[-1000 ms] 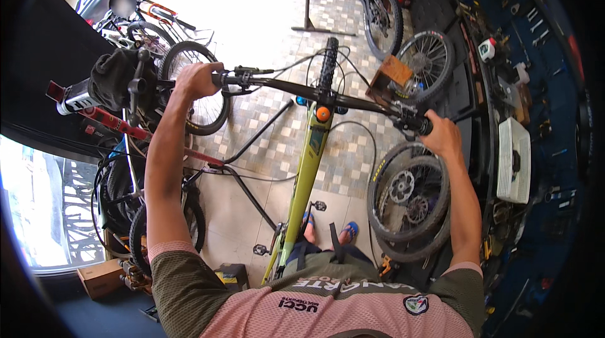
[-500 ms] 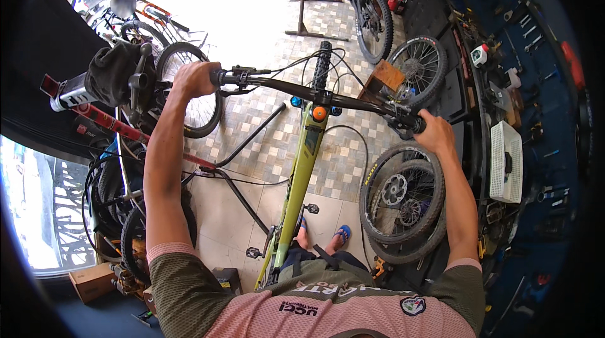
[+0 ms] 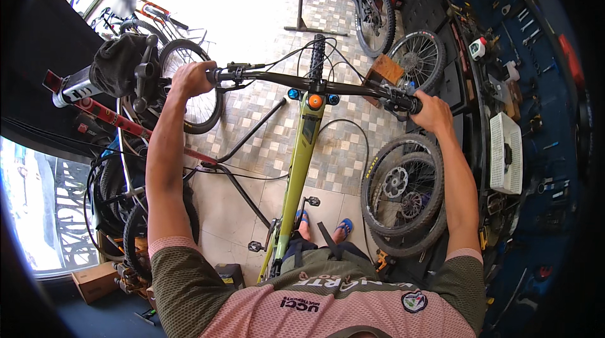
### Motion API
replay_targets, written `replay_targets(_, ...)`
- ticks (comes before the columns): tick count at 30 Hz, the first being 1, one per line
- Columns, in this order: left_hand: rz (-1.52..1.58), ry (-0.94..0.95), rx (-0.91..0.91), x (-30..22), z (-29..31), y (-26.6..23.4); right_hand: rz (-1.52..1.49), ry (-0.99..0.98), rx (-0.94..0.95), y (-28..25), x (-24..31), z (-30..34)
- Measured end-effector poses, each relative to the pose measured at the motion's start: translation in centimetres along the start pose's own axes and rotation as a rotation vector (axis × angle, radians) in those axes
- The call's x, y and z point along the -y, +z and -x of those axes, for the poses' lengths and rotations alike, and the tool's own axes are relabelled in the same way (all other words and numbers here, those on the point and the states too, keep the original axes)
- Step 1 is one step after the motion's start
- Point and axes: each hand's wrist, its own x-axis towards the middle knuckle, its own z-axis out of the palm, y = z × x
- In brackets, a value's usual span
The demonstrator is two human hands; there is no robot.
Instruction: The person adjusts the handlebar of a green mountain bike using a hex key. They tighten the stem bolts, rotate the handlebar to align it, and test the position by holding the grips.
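Observation:
A yellow-green bicycle [image 3: 299, 168] stands upright between my arms, its front tire [image 3: 318, 56] pointing away from me. My left hand [image 3: 193, 78] is wrapped round the left grip of the black handlebar [image 3: 277, 80]. Around the right grip closes my right hand [image 3: 433, 113]. Brake levers and thin cables sit just inboard of both hands. An orange round cap [image 3: 315, 101] tops the stem, with blue knobs at either side of it. Below, one pedal [image 3: 312, 201] shows near my feet in blue sandals.
To the left are a red repair stand [image 3: 113, 117] with a black clamp, and several parked bicycles. Loose wheels [image 3: 403, 194] lie at the right, near a cardboard box [image 3: 386, 71]. A white basket [image 3: 506, 154] and wall tools line the right side. Another bicycle [image 3: 373, 17] stands ahead.
The handlebar has shifted slightly left, with both hands still on its grips. My view has moved a little. The front wheel stays pointed ahead.

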Motion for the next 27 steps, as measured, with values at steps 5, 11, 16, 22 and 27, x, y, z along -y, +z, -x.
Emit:
replay_targets(5, -0.029, 0.017, 0.000, -0.6, 1.3, -0.4, 0.009, 0.009, 0.009, -0.5, 0.1, 1.0)
replay_targets(11, -0.015, -0.038, 0.007, -0.2, 1.9, -0.5, 0.020, -0.009, -0.018, -0.4, 0.7, 0.2)
replay_targets(16, 0.008, 0.001, -0.019, 0.7, 1.0, -0.1, 0.006, 0.007, -0.023, -0.9, 1.5, 0.7)
replay_targets(22, -0.273, -0.250, -0.019, 1.6, 1.2, 1.6, -0.023, -0.011, -0.010, -1.6, 3.4, 1.0)
replay_targets(27, 0.094, -0.632, -0.434, -4.3, 4.8, 7.6, 0.038, -0.030, -0.002, -2.1, 4.7, -0.2)
